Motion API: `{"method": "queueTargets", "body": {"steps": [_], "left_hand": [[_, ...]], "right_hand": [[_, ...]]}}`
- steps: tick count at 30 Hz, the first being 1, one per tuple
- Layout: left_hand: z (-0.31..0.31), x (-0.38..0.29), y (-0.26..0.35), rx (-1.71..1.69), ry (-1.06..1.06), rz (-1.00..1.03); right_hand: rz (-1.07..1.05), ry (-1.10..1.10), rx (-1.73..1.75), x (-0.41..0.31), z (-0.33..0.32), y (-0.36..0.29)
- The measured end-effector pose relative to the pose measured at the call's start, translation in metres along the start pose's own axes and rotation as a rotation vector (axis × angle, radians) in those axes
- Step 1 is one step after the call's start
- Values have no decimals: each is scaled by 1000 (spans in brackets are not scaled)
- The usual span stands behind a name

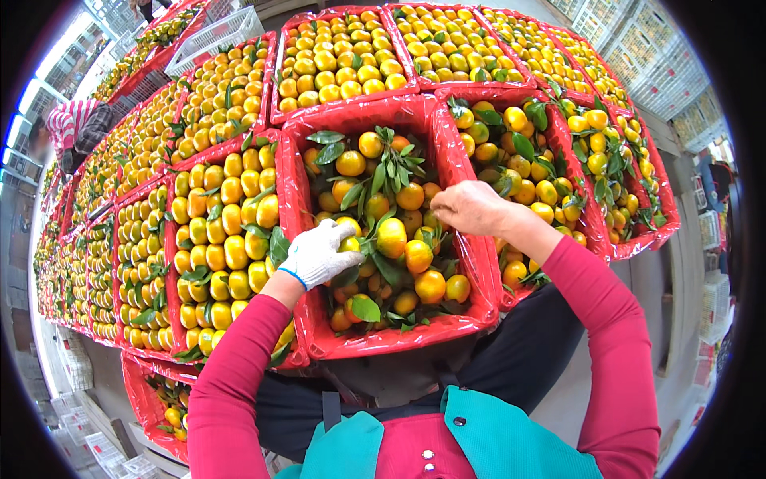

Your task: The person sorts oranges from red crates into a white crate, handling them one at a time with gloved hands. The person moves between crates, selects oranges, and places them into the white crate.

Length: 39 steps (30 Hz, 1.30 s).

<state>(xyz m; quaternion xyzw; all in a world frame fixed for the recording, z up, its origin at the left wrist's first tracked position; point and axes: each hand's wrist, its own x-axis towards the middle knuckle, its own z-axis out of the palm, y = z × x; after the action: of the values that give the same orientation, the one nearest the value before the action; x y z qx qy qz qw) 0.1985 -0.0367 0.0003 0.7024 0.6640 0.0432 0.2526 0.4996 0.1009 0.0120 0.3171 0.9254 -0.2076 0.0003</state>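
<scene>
In front of me stands a crate lined with red plastic film point(395, 344), loosely filled with mandarin oranges and leafy sprigs. My left hand point(320, 254), in a white knit glove with a blue cuff edge, reaches over its left wall. The gloved fingers are closed around a yellow-green mandarin point(349, 244). My bare right hand point(470, 206) hangs over the right side, fingers curled down; whatever is beneath the fingertips is hidden. Between the hands sits a larger mandarin point(392, 238) among leaves. A leafy sprig point(386, 170) lies toward the crate's far side.
Left of it, a crate of mandarins in neat rows point(224, 239) adjoins; more neat rows point(341, 60) stand behind. On the right are crates of loose leafy mandarins point(526, 161). A white plastic basket point(215, 39) rests at the back left. Another person point(78, 129) is at far left.
</scene>
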Motion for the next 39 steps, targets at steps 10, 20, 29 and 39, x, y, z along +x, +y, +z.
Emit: {"method": "queueTargets", "body": {"steps": [10, 20, 29, 39], "left_hand": [[30, 169, -40, 153, 274, -60], [34, 209, -22, 244, 420, -208], [3, 198, 102, 87, 410, 356], [70, 326, 220, 1058, 253, 409]], "right_hand": [[244, 240, -72, 164, 58, -8], [-109, 274, -168, 83, 29, 38], [644, 500, -138, -3, -71, 255], [668, 306, -92, 52, -71, 262]]}}
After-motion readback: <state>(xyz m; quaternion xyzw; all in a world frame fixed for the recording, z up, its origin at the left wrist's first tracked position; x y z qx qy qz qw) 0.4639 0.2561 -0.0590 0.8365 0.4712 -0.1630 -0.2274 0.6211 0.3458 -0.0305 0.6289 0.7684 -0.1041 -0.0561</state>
